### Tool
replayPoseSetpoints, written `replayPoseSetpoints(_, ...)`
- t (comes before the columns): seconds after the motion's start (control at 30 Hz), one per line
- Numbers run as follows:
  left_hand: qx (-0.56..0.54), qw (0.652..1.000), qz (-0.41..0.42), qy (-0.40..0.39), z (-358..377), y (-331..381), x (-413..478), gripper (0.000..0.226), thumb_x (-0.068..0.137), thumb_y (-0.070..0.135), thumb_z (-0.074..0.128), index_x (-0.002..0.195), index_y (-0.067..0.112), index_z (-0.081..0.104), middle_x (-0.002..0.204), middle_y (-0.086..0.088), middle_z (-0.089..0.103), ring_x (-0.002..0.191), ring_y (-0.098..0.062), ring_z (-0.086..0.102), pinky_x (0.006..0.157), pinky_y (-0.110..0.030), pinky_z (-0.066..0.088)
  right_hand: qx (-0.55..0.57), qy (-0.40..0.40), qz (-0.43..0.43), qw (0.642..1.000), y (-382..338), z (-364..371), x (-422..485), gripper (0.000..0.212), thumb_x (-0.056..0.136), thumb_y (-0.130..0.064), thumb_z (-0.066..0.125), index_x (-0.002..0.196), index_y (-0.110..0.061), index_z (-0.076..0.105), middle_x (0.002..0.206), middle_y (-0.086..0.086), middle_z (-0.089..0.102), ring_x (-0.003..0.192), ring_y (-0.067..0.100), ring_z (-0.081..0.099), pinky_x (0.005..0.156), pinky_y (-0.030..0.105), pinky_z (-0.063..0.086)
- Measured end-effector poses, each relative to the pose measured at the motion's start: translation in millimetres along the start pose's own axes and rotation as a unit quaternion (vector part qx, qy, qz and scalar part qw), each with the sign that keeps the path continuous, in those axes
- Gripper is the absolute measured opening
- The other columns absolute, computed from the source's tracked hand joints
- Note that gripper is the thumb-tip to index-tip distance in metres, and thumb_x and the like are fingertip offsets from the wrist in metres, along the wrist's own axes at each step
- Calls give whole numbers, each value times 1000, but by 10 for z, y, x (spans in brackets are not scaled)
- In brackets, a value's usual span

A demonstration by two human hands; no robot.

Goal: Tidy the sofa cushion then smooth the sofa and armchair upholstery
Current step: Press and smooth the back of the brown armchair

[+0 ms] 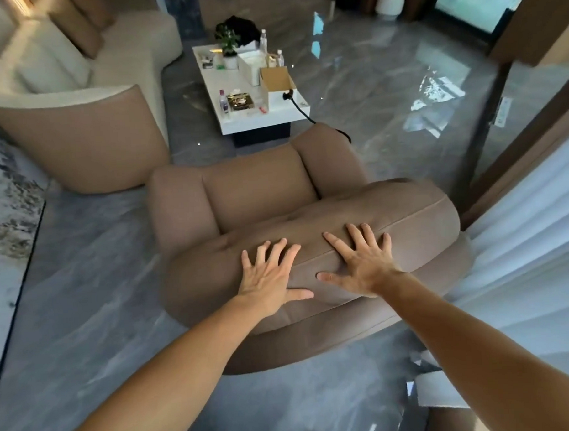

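Both hands lie flat on armchair backrest, seat facing away.

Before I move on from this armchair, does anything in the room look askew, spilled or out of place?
Nothing spilled or damaged. Both hands, left hand and right hand, lie flat on the armchair backrest. The one oddity: a black cable trails off the cluttered coffee table behind the chair.

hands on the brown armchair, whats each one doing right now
Left hand: open, fingers spread, flat on the armchair backrest, holding nothing.
Right hand: open, fingers spread, flat on the same backrest, holding nothing.
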State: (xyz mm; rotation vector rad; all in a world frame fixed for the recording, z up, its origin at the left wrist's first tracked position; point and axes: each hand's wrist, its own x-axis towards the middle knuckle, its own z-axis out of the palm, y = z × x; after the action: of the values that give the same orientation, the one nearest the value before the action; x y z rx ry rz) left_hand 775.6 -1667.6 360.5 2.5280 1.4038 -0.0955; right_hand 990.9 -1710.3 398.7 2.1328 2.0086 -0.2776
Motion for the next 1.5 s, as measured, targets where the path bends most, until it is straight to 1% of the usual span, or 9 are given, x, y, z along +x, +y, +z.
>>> replayPoseSetpoints(0.27, -11, 998, 55, -2, -122, -839, -184, 106, 63, 89, 44, 149, 38, 7, 162, 6, 9, 146, -27, 7, 113, -66, 10, -7, 40, 49, 998, -860, 98, 1, 97, 65, -94, 5, 149, -47, -2, 160, 10, 14, 144, 39, 9, 109, 66, 14)
replayPoseSetpoints(0.57, -16, 986, 164, -3, -331, -2329, -284, 101, 65, 91, 37, 148, 45, 4, 162, 11, 5, 148, -19, -1, 117, -59, 7, 21, 64, 138, 988, -2294, 77, 204, 98, 64, -95, -2, 148, -45, 5, 155, 12, 23, 138, 41, 16, 103, 68, 16)
replayPoseSetpoints(0.67, -16, 981, 191, -20, -459, -2840, -279, 100, 66, 91, 37, 148, 46, 4, 162, 13, 4, 148, -16, -3, 118, -55, 4, 17, 65, 134, 989, -2732, 2, 333, 98, 65, -95, -1, 148, -44, 11, 146, 13, 32, 132, 40, 23, 102, 65, 18)
replayPoseSetpoints(0.8, 3, 975, 221, -33, -610, -3457, -182, 99, 65, 92, 35, 149, 45, 9, 162, 14, 8, 148, -15, -1, 119, -55, 7, 15, 86, 89, 992, -3157, -78, 575, 93, 74, -90, 6, 148, -37, 24, 132, 17, 43, 124, 39, 32, 102, 61, 25)
replayPoseSetpoints(0.93, 25, 966, 256, -35, -741, -4086, 28, 97, 66, 92, 34, 148, 46, 10, 161, 15, 9, 148, -13, -2, 119, -51, 7, 25, 110, 111, 987, -3717, -125, 898, 85, 81, -85, 19, 143, -31, 39, 129, 25, 49, 124, 44, 40, 100, 63, 30)
replayPoseSetpoints(1.0, 36, 961, 273, -35, -838, -4404, 189, 96, 67, 92, 33, 148, 46, 11, 161, 15, 10, 148, -13, -1, 119, -50, 7, 38, 129, 133, 982, -4007, -163, 1098, 82, 83, -84, 23, 142, -30, 42, 126, 27, 51, 122, 44, 42, 99, 63, 31)
replayPoseSetpoints(1.17, 62, 943, 322, -49, -1142, -5179, 681, 93, 69, 91, 31, 148, 46, 11, 161, 15, 12, 148, -13, 2, 120, -48, 9, 65, 166, 186, 966, -4616, -301, 1722, 80, 83, -82, 27, 139, -28, 44, 122, 28, 50, 118, 45, 42, 97, 63, 30)
replayPoseSetpoints(1.33, 88, 917, 378, -88, -1495, -5919, 1221, 93, 72, 89, 32, 149, 48, 0, 162, 16, 2, 148, -10, -6, 121, -48, 4, 86, 146, 251, 953, -5313, -607, 2315, 84, 83, -82, 25, 141, -25, 44, 127, 30, 49, 121, 47, 41, 99, 64, 31)
replayPoseSetpoints(1.5, 121, 876, 458, -86, -1706, -6679, 1816, 94, 75, 89, 31, 149, 48, -9, 162, 17, -6, 148, -10, -12, 120, -48, 1, 116, 125, 285, 943, -5967, -808, 2890, 89, 84, -82, 19, 148, -23, 36, 134, 31, 46, 128, 47, 37, 103, 65, 28)
